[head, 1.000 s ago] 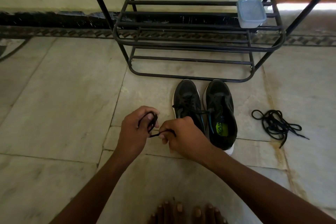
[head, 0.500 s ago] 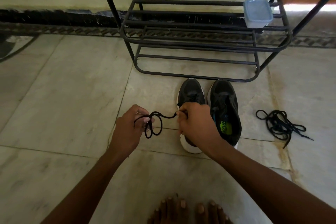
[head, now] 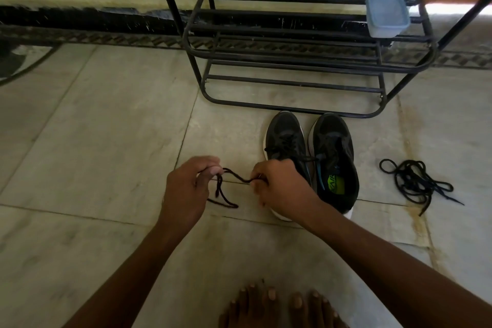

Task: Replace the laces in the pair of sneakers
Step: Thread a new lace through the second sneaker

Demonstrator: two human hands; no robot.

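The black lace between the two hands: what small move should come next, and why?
Probably keep drawing the black lace out toward the left. The left hand pinches one part, with a loop hanging below it; the right hand grips the lace beside the left sneaker, which still looks laced. The spare laces lie untouched on the floor.

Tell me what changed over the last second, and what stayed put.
The right hand drew the black lace out from the left sneaker, away from the left hand, leaving a slack span between them with a tail hanging. Both hands kept pinching it. The right sneaker and spare laces stayed put.
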